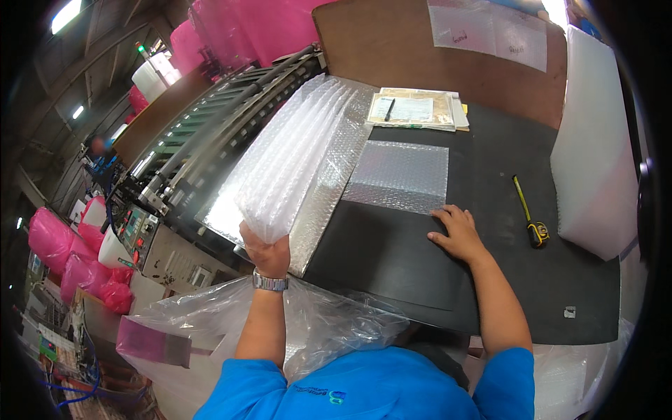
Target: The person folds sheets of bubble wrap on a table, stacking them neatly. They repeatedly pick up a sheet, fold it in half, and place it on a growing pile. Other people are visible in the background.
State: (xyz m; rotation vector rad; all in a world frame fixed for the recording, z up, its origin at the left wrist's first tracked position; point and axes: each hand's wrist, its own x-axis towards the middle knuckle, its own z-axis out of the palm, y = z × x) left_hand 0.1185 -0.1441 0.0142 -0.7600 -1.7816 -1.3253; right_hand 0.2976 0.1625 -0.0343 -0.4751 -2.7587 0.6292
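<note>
A thick stack of clear bubble wrap sheets (pixel 287 157) lies folded over at the left side of the black table. At its near end, my left hand (pixel 267 253) is closed round the edge, the fingers hidden behind the plastic. More bubble wrap (pixel 329 182) lies flat under the stack's right side. A single bubble wrap sheet (pixel 399 171) rests in the middle of the table. My right hand (pixel 458 236) lies open by its near right corner, fingertips at the sheet's edge and palm down over the black surface.
Papers with a pen (pixel 413 110) sit at the table's back, before a brown board (pixel 448 66). A yellow tape measure (pixel 537 233) lies on the right, near a tall stack of white foam sheets (pixel 593 150). A roller machine (pixel 210 133) adjoins on the left. Clear plastic film (pixel 322 315) drapes the near edge.
</note>
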